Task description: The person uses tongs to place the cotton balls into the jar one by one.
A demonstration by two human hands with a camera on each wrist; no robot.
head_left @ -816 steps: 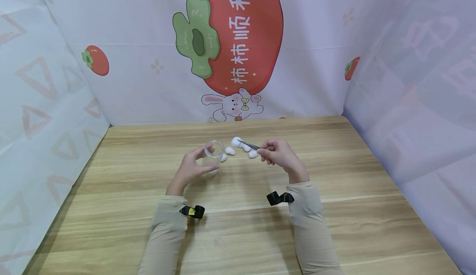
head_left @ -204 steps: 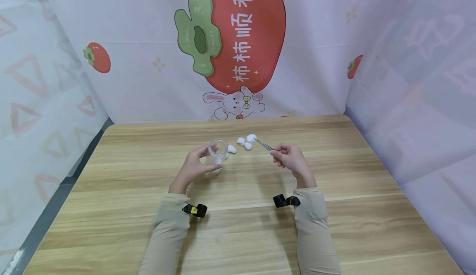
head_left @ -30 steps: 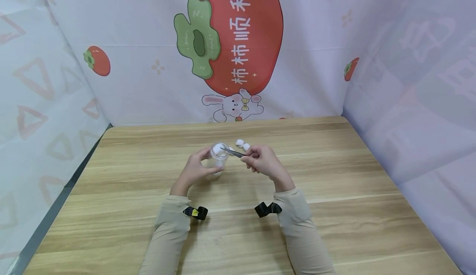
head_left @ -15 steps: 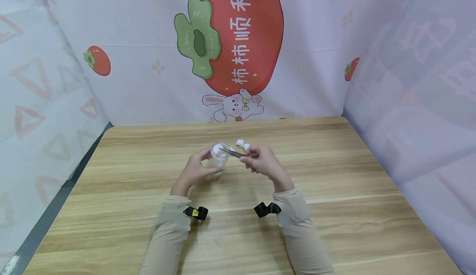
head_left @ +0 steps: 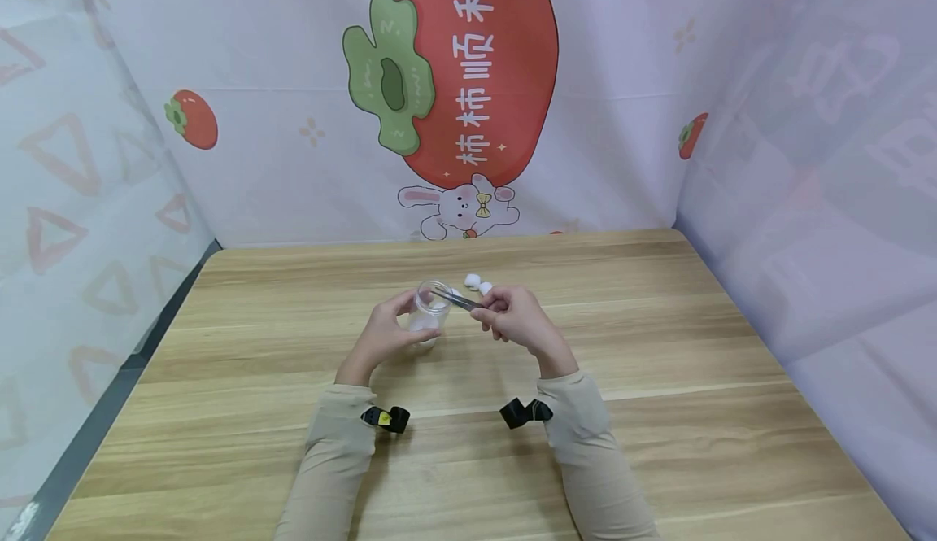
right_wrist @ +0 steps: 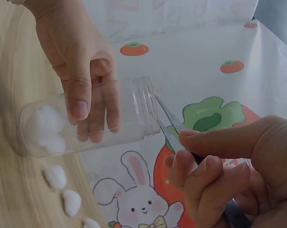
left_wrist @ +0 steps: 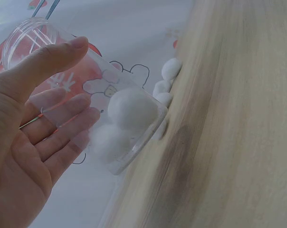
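My left hand (head_left: 381, 333) grips a clear, straight-sided jar (right_wrist: 122, 114), thumb on one side and fingers on the other. Several white cotton balls (left_wrist: 131, 111) lie at the bottom of the jar. In my right hand (head_left: 520, 317) I pinch a pair of metal tweezers (head_left: 463, 301) between thumb and fingers. Their two tips reach the threaded mouth of the jar, parted, with nothing between them in the right wrist view. Behind the jar, loose cotton balls (head_left: 472, 281) rest on the table, partly hidden by the jar and my right hand.
The wooden table (head_left: 468, 460) runs back to a printed white cloth (head_left: 278, 175) with a big persimmon and a rabbit. Similar cloth hangs on both sides. A black camera strap sits around each sleeve.
The cotton ball at the jar's mouth has left the tweezers and dropped inside. Both hands stay almost still. Compared with much earlier, fewer cotton balls lie on the table.
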